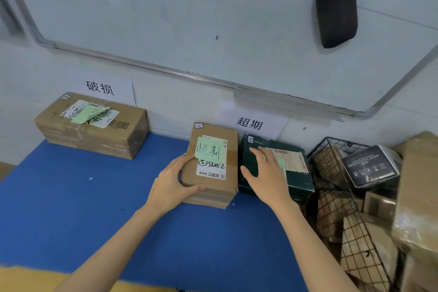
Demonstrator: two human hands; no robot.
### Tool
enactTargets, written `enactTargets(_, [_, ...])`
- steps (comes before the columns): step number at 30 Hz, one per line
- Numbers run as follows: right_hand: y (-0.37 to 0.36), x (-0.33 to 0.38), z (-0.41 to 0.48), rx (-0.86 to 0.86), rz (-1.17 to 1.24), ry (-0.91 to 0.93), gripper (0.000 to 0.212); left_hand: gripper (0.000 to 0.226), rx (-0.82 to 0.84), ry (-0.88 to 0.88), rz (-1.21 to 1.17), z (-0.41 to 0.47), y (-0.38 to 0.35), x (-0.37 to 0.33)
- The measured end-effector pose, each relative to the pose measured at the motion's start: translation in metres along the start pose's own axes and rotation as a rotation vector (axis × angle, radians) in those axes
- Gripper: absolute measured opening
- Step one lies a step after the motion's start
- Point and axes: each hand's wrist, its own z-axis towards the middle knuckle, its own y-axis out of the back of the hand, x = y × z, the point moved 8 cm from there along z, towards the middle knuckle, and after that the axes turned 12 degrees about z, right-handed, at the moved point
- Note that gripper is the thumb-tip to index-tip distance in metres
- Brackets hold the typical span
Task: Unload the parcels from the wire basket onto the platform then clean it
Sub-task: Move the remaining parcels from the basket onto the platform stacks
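Observation:
A brown cardboard parcel (213, 187) with a green note and white label lies on the blue platform (83, 197). My left hand (173, 182) grips its near left corner, thumb along the front edge. Right beside it lies a dark green parcel (298, 182), and my right hand (265, 173) rests flat on its top with straight fingers. At the right, the black wire basket (331, 149) holds several brown parcels and a black box (369, 166).
Another brown parcel (92, 125) lies at the platform's back left under a paper sign (99, 87). A second sign (251, 122) hangs behind the two parcels. A whiteboard (189, 19) with a black eraser (336, 12) covers the wall. A large box (419, 197) stands far right.

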Motion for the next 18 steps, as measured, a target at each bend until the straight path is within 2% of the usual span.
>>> enactTargets(12, [0.021, -0.031, -0.023, -0.031, -0.028, -0.076, 0.06, 0.089, 0.051, -0.002, -0.028, 0.027, -0.011, -0.006])
enactTargets(18, [0.027, -0.025, -0.032, -0.047, -0.023, -0.101, 0.06, 0.085, 0.051, -0.029, 0.121, 0.024, -0.006, -0.016])
